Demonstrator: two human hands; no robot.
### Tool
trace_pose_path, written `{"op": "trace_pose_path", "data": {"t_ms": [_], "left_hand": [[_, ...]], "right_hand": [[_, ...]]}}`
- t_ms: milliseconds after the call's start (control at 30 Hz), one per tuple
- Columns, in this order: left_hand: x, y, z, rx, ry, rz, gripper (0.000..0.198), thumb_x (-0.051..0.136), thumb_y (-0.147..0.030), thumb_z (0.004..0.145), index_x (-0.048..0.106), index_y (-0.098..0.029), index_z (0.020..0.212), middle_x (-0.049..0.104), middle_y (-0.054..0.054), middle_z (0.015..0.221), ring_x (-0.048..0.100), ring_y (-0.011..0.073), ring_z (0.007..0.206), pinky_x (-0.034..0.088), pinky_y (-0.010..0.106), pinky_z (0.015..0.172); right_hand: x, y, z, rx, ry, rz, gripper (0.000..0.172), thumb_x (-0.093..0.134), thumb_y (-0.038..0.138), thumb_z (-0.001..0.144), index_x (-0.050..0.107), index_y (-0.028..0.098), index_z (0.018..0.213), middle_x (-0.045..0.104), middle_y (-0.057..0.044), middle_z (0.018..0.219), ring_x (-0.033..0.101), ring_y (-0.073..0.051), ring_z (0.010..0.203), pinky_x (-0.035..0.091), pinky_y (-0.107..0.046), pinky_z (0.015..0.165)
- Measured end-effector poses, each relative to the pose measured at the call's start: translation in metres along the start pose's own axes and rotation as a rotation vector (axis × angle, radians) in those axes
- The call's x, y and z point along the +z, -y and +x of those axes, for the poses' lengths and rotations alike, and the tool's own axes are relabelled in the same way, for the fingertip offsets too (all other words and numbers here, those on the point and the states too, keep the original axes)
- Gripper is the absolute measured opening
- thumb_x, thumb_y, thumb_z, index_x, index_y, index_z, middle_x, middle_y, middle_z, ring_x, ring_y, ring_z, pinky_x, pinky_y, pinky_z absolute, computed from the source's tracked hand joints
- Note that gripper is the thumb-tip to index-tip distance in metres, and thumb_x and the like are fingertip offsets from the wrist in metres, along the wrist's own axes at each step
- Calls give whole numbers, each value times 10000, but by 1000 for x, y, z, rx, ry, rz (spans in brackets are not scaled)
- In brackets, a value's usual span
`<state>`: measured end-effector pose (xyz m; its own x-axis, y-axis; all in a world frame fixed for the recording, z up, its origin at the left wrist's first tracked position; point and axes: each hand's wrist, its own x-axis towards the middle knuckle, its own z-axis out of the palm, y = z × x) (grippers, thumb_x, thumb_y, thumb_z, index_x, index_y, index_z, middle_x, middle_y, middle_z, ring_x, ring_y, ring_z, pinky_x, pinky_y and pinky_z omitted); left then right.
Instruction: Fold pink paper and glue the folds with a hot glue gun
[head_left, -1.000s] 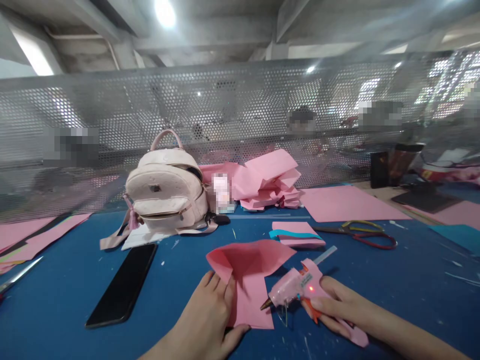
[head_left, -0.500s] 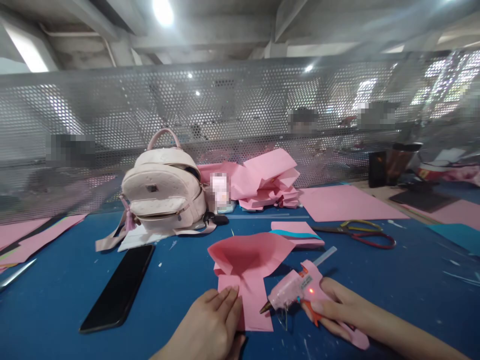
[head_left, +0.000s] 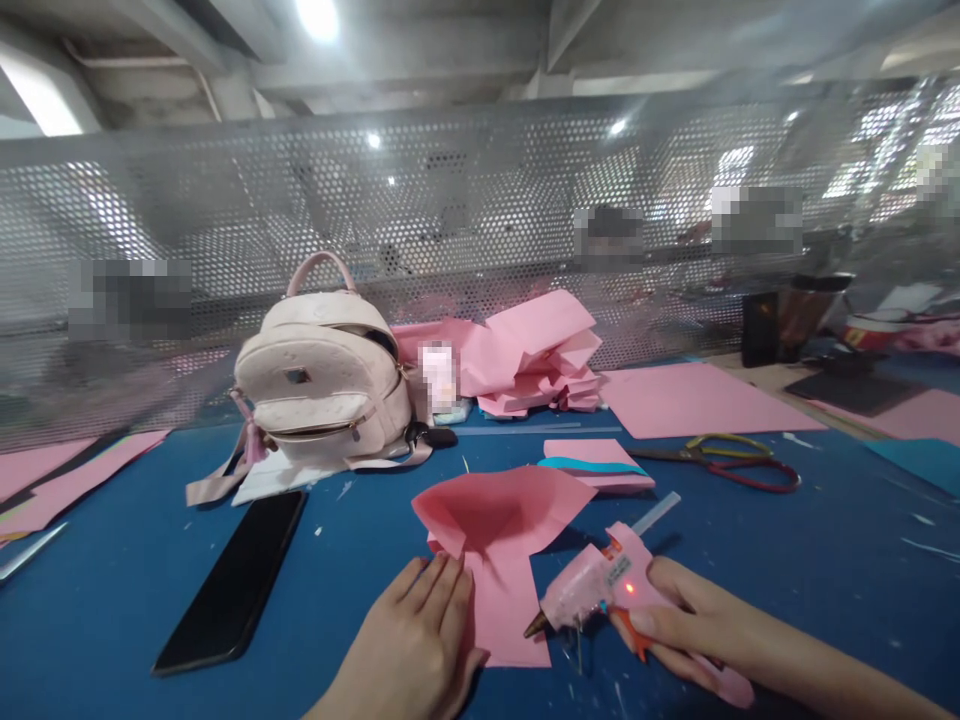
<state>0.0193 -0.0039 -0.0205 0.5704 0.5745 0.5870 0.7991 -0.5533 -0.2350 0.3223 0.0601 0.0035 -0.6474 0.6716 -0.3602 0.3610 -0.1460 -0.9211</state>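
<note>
A folded piece of pink paper (head_left: 510, 605) lies in front of me, its upper part flaring into a wide, hollow shape. Along its left edge, my left hand (head_left: 420, 630) has its fingers pressed together on the paper, with the thumb near the lower edge. My right hand (head_left: 679, 615) grips a pink hot glue gun (head_left: 596, 585) by the handle, fingers at its orange trigger. The gun's red light is lit and a clear glue stick (head_left: 657, 512) sticks out of its back. Its metal nozzle points left, close to the paper's right edge.
A black phone (head_left: 232, 580) lies left, before a pale pink backpack (head_left: 319, 385). Scissors (head_left: 712, 455) lie at right beside folded pink paper with a blue strip (head_left: 596, 466). Behind are crumpled pink paper (head_left: 536, 350), a flat pink sheet (head_left: 705, 400) and a perforated metal screen (head_left: 480, 180).
My left hand has slid slightly up and left along the paper's edge. The glue gun has shifted a little right and down in my right hand. The view has moved slightly.
</note>
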Motion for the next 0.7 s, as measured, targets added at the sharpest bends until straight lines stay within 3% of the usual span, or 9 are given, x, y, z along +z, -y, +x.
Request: {"op": "trace_pose_path", "data": {"t_ms": [100, 233, 333, 400, 500, 700], "left_hand": [[-6, 4, 4, -15, 141, 27, 450, 508, -370, 899, 634, -53, 1194, 780, 171, 1017, 764, 305, 864, 635, 406, 724], [-10, 4, 5, -45, 230, -18, 501, 531, -334, 860, 585, -36, 1260, 780, 186, 972, 761, 291, 800, 631, 376, 653], [-7, 1, 0, 46, 212, 3, 499, 521, -318, 878, 579, -6, 1264, 725, 229, 1164, 752, 313, 948, 637, 381, 730], [-3, 0, -5, 106, 171, 23, 445, 501, -321, 907, 620, -26, 1217, 718, 198, 1199, 742, 310, 999, 642, 365, 751], [1, -4, -11, 133, 118, 31, 383, 439, -299, 951, 670, -59, 1140, 757, 142, 1130, 759, 274, 960, 652, 326, 702], [7, -15, -31, 90, 85, 24, 407, 419, -345, 989, 722, -77, 1027, 788, 152, 997, 785, 258, 831, 640, 278, 575]], "right_hand": [[-1, -2, 1, 7, -8, -5, 608, 589, 784, 742, 539, 179, 780, 429, 96, 426, 306, -45, 323, 180, -188, 348], [-3, -7, 2, 25, 5, -19, 628, 578, 806, 730, 533, 182, 780, 445, 92, 426, 305, -44, 319, 190, -184, 343], [-4, -9, 2, 17, 0, -22, 619, 578, 792, 747, 539, 176, 793, 450, 90, 440, 302, -42, 332, 198, -181, 354], [-4, -10, 2, 8, -1, -27, 616, 576, 790, 751, 544, 176, 795, 444, 91, 447, 304, -45, 335, 202, -186, 358], [-3, -9, 2, 0, -12, -35, 620, 574, 798, 744, 542, 180, 787, 437, 92, 459, 304, -47, 340, 200, -197, 364], [-2, -7, 1, -24, 0, -18, 604, 587, 778, 757, 531, 178, 796, 436, 95, 452, 307, -49, 350, 197, -205, 379]]}}
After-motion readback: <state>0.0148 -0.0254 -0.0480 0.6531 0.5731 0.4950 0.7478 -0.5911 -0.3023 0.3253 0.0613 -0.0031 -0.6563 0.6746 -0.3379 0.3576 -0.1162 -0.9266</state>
